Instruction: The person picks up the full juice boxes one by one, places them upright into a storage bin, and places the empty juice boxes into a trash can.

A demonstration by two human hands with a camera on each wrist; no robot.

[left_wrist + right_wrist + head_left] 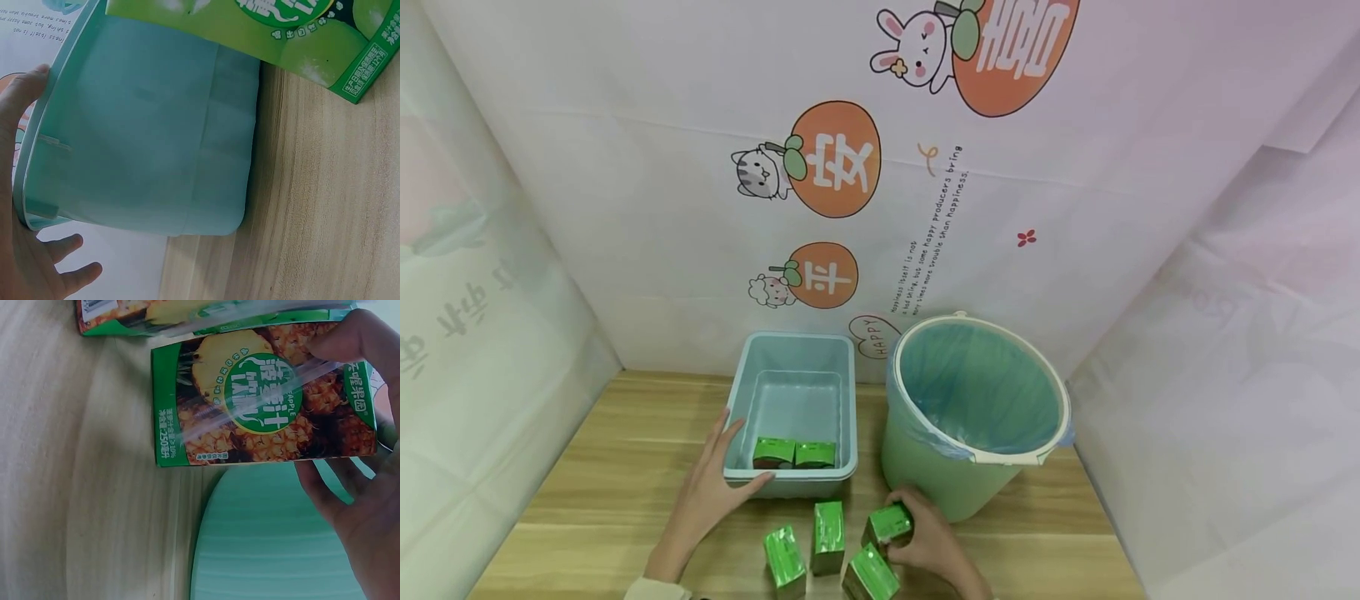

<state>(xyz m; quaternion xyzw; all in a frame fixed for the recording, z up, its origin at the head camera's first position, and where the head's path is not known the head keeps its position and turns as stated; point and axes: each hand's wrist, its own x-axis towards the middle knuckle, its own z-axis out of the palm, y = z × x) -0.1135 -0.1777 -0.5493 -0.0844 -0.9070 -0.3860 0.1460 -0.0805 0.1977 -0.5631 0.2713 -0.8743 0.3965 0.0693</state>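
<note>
My right hand [928,542] grips a pineapple juice box [262,394] with a green top, thumb on one face and fingers round the other side. In the right wrist view a clear straw wrapper runs across its front. Spread over the near left corner of a light blue plastic tub [853,417], my left hand [703,492] touches the rim with the thumb, its fingers fairly straight along the left side. Two green-topped boxes [815,454] lie inside the tub at its near end. Three more juice boxes [829,533] stand on the table between the hands.
A green bin [925,467] with a blue liner stands right of the tub, close behind my right hand. White printed cloth [685,208] walls off the back and sides of the wooden table [587,517]. An apple-patterned green box [300,44] stands close to the tub.
</note>
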